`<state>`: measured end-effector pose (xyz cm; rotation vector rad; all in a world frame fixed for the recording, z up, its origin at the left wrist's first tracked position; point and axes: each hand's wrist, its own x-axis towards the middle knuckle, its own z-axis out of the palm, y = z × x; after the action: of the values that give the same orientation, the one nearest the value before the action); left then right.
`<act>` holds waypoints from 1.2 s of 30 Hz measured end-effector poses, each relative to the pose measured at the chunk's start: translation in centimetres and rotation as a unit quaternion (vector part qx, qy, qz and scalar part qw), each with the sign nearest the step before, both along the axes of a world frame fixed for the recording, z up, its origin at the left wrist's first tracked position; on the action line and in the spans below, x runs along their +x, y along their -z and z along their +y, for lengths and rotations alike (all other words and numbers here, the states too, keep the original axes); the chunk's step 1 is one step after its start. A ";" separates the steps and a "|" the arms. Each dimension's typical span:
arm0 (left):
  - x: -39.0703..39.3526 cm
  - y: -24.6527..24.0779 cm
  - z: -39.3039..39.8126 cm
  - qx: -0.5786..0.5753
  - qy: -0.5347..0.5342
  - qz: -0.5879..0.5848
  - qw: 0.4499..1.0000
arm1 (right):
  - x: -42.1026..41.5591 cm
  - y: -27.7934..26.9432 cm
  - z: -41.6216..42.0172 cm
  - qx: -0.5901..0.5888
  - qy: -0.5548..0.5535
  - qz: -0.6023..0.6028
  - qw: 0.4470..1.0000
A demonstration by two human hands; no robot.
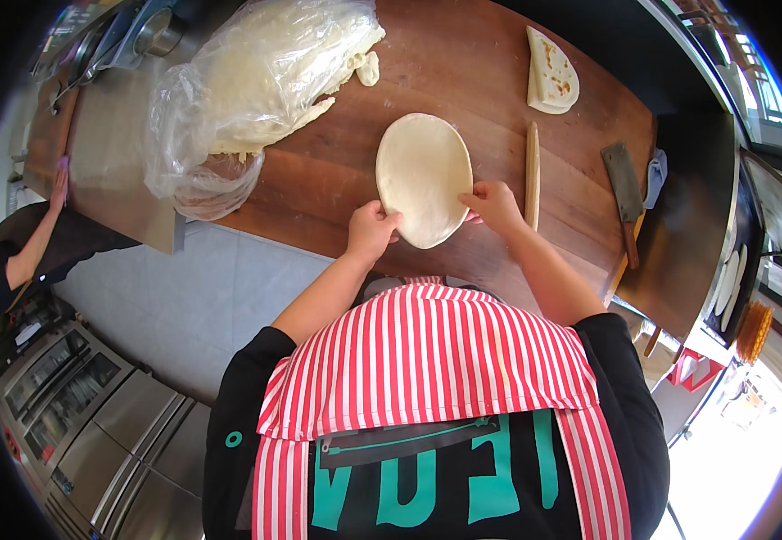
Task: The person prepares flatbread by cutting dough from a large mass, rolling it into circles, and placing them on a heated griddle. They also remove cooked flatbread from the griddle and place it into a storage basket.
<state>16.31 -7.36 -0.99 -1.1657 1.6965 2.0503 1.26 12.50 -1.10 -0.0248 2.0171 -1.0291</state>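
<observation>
A flat oval of rolled-out dough [424, 175] lies before me over the wooden work table [323, 196]. My left hand [372, 233] pinches its lower left edge, thumb on top. On the right side, my right hand [492, 206] grips the edge between thumb and fingers. Whether the lower part is lifted off the wood I cannot tell. Just right of my right hand lies a wooden rolling pin [532, 175]. To the upper left sits a large mass of dough [276, 74] under a clear plastic sheet [181, 135], with a small dough piece [368, 69] beside it.
A folded, browned flatbread [553, 74] lies at the upper right. A cleaver [624, 192] rests near the table's right edge, by a blue cloth [655, 177]. Pale flatbreads [728, 287] lie on a dark griddle farther right. At far left, another person's hand [60, 182] touches a metal counter [110, 142].
</observation>
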 end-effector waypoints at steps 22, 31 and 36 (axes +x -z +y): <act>1.6 -1.1 1.1 0.040 0.233 -0.046 0.971 | -0.3 1.8 -1.2 -0.299 0.233 -0.136 0.916; -0.4 5.1 4.5 -0.043 0.537 0.113 0.835 | 2.8 -2.4 7.6 0.267 0.036 0.490 0.829; 1.4 3.9 2.7 0.033 0.497 0.141 0.856 | 4.2 0.9 9.3 0.255 0.046 0.425 0.867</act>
<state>17.74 -4.64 -4.86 0.1275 1.7551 1.5747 5.48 21.77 -2.03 -0.1193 3.0770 -0.5216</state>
